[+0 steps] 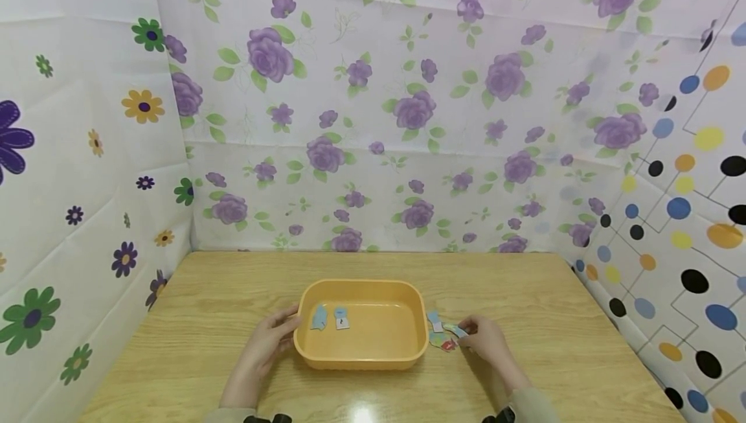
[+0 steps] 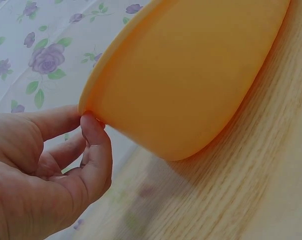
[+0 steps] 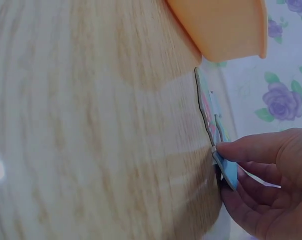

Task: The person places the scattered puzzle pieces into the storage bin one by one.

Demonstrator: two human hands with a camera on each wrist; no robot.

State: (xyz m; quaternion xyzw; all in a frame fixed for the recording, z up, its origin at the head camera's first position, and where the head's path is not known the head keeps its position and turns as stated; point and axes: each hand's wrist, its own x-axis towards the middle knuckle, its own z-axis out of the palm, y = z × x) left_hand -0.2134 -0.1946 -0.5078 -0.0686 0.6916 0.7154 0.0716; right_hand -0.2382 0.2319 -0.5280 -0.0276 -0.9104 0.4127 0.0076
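An orange plastic basin [image 1: 402, 363] stands on the wooden table, with two small puzzle pieces lying in its left part: a light blue one [image 1: 319, 317] and a blue and white one [image 1: 342, 323]. My left hand [image 1: 269, 340] pinches the basin's left rim between thumb and fingers. To the right of the basin, my right hand [image 1: 485, 340] pinches a light blue cardboard puzzle piece [image 3: 229, 172], tilted up from the table. Close beside it lie several other pieces, among them a blue and white one [image 1: 435, 321] and a green and red one [image 1: 441, 341].
The wooden table [image 1: 233, 293] reaches back to a sheet [image 1: 373, 170] printed with purple roses. Flowered cloth [image 1: 87, 216] hangs at the left side, and a cloth with coloured dots [image 1: 670, 235] at the right.
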